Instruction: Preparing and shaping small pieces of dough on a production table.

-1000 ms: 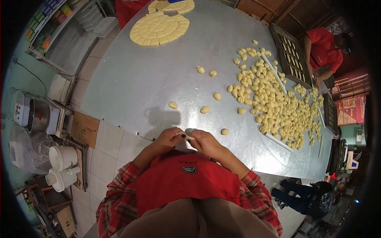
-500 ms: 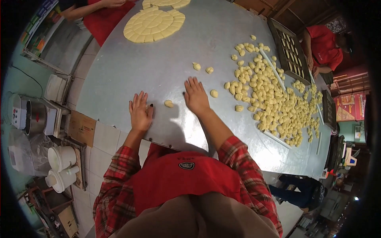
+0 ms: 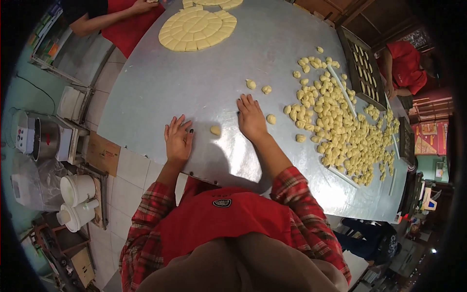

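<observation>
My left hand (image 3: pixel 178 142) is at the near left of the steel table, fingers apart and slightly bent, with a small yellowish spot beside the thumb that I cannot make out. To its right, one small dough ball (image 3: pixel 215 130) lies by itself between my hands. My right hand (image 3: pixel 252 120) rests palm down, fingers stretched forward; whatever may be under its palm is hidden. Just beyond its fingertips sit two dough balls, one lighter (image 3: pixel 250 84) and another (image 3: pixel 266 89). A further dough ball (image 3: pixel 271 118) lies right of my right hand.
A large heap of dough pieces (image 3: pixel 335 126) covers the table's (image 3: pixel 146 87) right side, with white rods among them. Beyond it, a dark tray (image 3: pixel 362 68) holds rows of shaped dough. A round dough sheet (image 3: pixel 197 30), cut into pieces, lies far left. Two co-workers stand at the far edges.
The whole view has shifted slightly, moving the scene rightward. My left hand's fingers have bent a little more. My right hand stays flat, and the dough ball between my hands looks smoother.
</observation>
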Available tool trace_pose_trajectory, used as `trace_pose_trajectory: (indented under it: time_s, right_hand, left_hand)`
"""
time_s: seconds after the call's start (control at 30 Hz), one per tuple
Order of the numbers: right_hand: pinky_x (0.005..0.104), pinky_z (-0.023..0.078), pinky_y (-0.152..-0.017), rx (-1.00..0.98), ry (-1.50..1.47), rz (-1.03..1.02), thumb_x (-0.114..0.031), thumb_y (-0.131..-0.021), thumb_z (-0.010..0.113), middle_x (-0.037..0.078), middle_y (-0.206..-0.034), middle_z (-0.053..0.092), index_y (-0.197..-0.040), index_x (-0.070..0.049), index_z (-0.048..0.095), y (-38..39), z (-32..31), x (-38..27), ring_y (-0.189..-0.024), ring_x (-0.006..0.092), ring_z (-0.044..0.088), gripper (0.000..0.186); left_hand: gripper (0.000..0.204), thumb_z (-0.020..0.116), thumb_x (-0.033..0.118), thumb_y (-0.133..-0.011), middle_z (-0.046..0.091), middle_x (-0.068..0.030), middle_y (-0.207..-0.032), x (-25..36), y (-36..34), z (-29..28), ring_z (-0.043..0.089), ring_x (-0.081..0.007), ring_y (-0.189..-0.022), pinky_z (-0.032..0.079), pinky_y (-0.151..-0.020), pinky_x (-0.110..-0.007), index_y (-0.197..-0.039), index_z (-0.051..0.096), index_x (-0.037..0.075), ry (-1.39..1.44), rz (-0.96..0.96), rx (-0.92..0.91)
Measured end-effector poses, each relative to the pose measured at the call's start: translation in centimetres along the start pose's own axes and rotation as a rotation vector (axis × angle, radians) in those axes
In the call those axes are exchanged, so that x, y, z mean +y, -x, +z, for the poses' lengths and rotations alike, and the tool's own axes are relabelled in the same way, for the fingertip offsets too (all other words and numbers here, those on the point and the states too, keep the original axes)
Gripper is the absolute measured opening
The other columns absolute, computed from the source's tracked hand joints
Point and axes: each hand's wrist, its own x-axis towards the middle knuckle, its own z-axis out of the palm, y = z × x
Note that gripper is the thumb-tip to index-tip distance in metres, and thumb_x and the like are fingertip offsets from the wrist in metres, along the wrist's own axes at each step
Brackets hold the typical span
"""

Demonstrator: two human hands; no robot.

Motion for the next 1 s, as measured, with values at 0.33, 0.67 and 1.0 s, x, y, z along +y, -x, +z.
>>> trace_pose_trajectory:
  time_s: [0.33,0.67,1.0]
  right_hand:
    - [0.0478,0.026,-0.11,-0.148,0.092,-0.001,-0.015,-0.086,0.051,0.02,-0.14,0.039,-0.127,0.002,0.047,0.0,0.4,-1.8,-0.134,0.037,0.03,0.045]
    - [0.0499,0.023,-0.11,-0.237,0.035,-0.129,-0.022,-0.085,0.056,0.021,-0.142,0.034,-0.13,0.0,0.045,7.7,-2.0,-4.5,-0.135,0.0387,0.027,0.051]
    - [0.0499,0.03,-0.103,0.309,-0.165,0.04,-0.007,-0.08,0.053,0.02,-0.134,0.045,-0.12,-0.002,0.055,5.4,-5.5,-1.1,-0.123,0.0402,0.041,0.04]
  left_hand:
    - [0.036,0.05,0.006,-0.079,0.047,-0.0118,-0.134,-0.3,-0.1,0.0,0.043,-0.0299,-0.124,0.019,-0.109,-0.051,-0.114,0.059,0.008,0.19,0.062,0.081]
    - [0.039,0.063,0.009,-0.075,0.052,-0.009,-0.123,0.4,0.5,-0.4,0.045,-0.0269,-0.116,0.026,-0.101,-0.042,-0.114,0.059,0.008,-0.06,-0.012,0.13]
    - [0.032,0.058,0.008,-0.084,0.06,-0.0093,-0.104,-1.8,3.0,-2.4,0.058,-0.0252,-0.092,0.045,-0.081,-0.034,-0.117,0.056,0.006,0.074,0.031,0.089]
